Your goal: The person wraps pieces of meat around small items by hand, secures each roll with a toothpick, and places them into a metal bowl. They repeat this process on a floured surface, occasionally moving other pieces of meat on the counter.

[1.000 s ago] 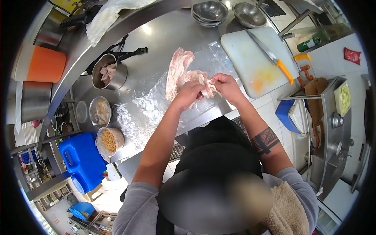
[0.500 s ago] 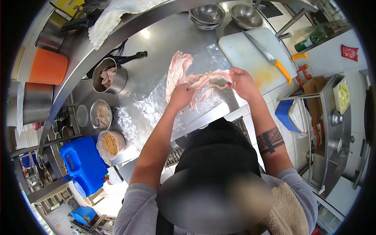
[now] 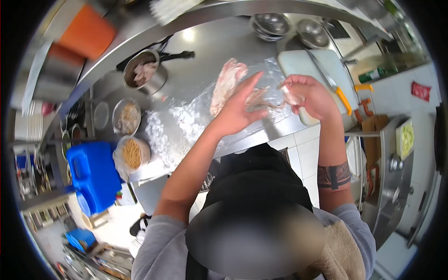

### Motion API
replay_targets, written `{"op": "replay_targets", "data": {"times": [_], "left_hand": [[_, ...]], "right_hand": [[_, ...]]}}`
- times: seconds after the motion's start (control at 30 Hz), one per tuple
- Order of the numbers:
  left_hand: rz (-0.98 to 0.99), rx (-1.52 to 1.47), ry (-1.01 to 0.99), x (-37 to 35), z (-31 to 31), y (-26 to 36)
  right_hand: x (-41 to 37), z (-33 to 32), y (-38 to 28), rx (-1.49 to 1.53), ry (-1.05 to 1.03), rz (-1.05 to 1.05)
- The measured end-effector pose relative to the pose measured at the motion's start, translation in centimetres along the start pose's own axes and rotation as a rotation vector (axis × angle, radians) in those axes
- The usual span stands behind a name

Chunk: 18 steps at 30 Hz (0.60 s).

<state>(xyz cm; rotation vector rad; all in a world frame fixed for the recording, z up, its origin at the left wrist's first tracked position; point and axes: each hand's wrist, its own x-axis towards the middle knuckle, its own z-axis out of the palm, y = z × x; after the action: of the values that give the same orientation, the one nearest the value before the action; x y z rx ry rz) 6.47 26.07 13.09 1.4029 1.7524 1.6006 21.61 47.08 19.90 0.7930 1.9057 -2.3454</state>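
Note:
My right hand (image 3: pixel 311 95) is closed on one end of a thin strip of raw pale-pink meat (image 3: pixel 268 100), lifted above the counter edge. Beside the strip, my left hand (image 3: pixel 237 109) is raised with its fingers spread and holds nothing. A larger piece of raw meat (image 3: pixel 226 81) lies beyond it on a clear plastic sheet (image 3: pixel 186 116) spread over the steel counter (image 3: pixel 205 46).
A white cutting board (image 3: pixel 303 63) with a yellow-handled knife (image 3: pixel 337 88) sits at the right. Steel bowls (image 3: pixel 275 23) stand at the back. A pot with meat scraps (image 3: pixel 147 72), two covered containers (image 3: pixel 128 135) and a blue jug (image 3: pixel 91 175) are at the left.
My left hand let go of the meat strip and opened. My right hand kept its end and lifted it. The view swung to the left.

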Motion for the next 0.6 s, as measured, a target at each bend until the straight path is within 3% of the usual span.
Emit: {"op": "replay_targets", "data": {"times": [0.03, 0.1, 0.13, 0.2, 0.23, 0.27, 0.33, 0.4, 0.43, 0.5, 0.6], "left_hand": [[-0.014, 0.014, 0.043, -0.7, -1.0, 0.4], [-0.101, -0.258, -0.164, -2.2, -3.5, 0.5], [-0.113, -0.244, -0.122, -3.5, -4.9, 0.4], [-0.549, -0.068, -0.346, -6.5, -7.9, -0.5], [-0.557, -0.065, -0.322, -8.8, -8.9, -1.6], [-0.559, -0.105, -0.225, -11.9, -9.5, -3.2], [-0.564, -0.146, -0.111, -16.7, -10.4, -4.6], [-0.769, -0.289, 0.134, -20.6, -10.9, -5.1], [-0.772, -0.293, 0.154, -22.1, -10.9, -5.6], [-0.758, -0.353, 0.349, -24.8, -10.9, -6.7], [-0.832, -0.44, 0.532, -27.2, -9.8, -9.0]], "right_hand": [[0.1, 2.0, -0.4, -0.056, -0.046, 0.038], [0.8, 6.0, -0.2, -0.216, -0.133, 0.057], [1.3, 7.8, -0.1, -0.354, -0.17, 0.064], [3.6, 10.3, 2.0, -0.395, -0.25, 0.054], [5.2, 11.2, 3.7, -0.401, -0.372, 0.006], [6.4, 12.1, 5.0, -0.404, -0.491, -0.039], [8.2, 15.8, 6.0, -0.438, -0.541, -0.018], [10.1, 19.4, 6.2, -0.801, -0.494, -0.002], [11.5, 20.9, 7.0, -0.81, -0.512, -0.003], [14.8, 23.6, 9.5, -0.981, -0.413, -0.412], [19.3, 28.0, 11.3, -1.085, -0.444, -0.589]]}}
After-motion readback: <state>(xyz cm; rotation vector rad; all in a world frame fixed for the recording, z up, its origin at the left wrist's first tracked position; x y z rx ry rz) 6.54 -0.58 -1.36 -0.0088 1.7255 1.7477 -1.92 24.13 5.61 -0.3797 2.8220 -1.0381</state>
